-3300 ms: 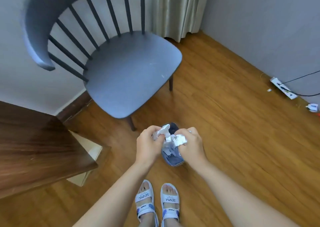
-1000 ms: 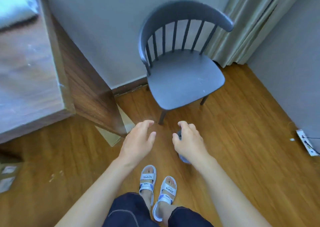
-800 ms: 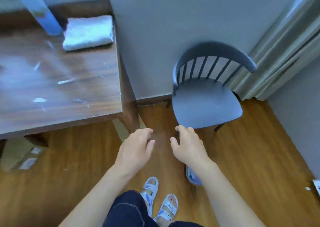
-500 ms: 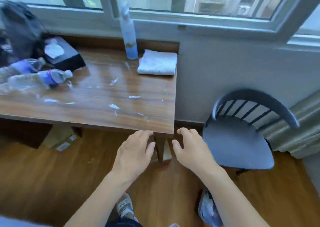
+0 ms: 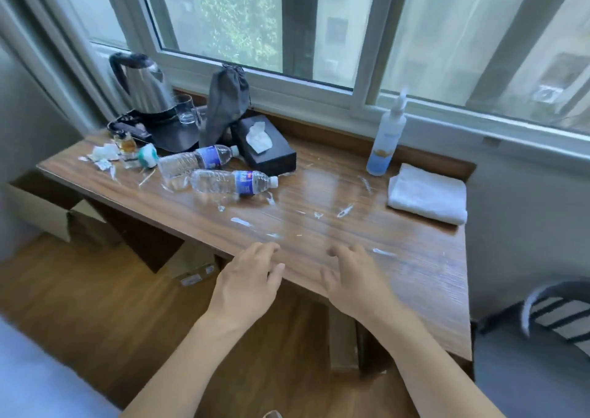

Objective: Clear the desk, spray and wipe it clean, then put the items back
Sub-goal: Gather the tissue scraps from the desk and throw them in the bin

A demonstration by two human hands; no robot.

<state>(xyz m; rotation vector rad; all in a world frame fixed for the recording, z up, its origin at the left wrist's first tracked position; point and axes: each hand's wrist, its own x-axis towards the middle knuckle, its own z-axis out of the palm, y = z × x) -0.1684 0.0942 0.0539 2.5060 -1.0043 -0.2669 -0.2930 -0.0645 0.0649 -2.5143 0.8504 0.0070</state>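
A person's left hand (image 5: 247, 285) and right hand (image 5: 354, 282) are hovering over the near edge of a wooden desk (image 5: 424, 267), palms down, fingers loosely spread and gripping nothing. Both sets of fingers are pointing toward twelve o'clock, at the window behind the desk.

Two plastic water bottles are lying on their sides at about eleven o'clock from the hands. The nearer bottle (image 5: 231, 183) is running its long axis left to right, cap toward three o'clock; the farther bottle (image 5: 198, 160) is angling slightly upward, cap toward two o'clock, almost touching a black tissue box (image 5: 266, 148) with a tissue sticking out of its top slot. A spray bottle (image 5: 384, 140) is standing upright at one o'clock, nozzle up, just beside a folded white towel (image 5: 426, 194) lying flat at the desk's right end.

Half a second ago the view was sitting lower, with the hands in front of the desk edge; the camera is now looking farther up and left, bringing into sight a steel kettle (image 5: 140, 81), a drinking glass (image 5: 186, 109) and a grey drawstring bag (image 5: 228, 105) at the back left corner (the crumpled paper gripped over the floor bin three seconds ago is gone from both hands).

Scraps of white paper (image 5: 103, 154) are littering the left end, and small shreds are lying across the middle of the desk. A grey chair (image 5: 542, 341) is standing at four o'clock.
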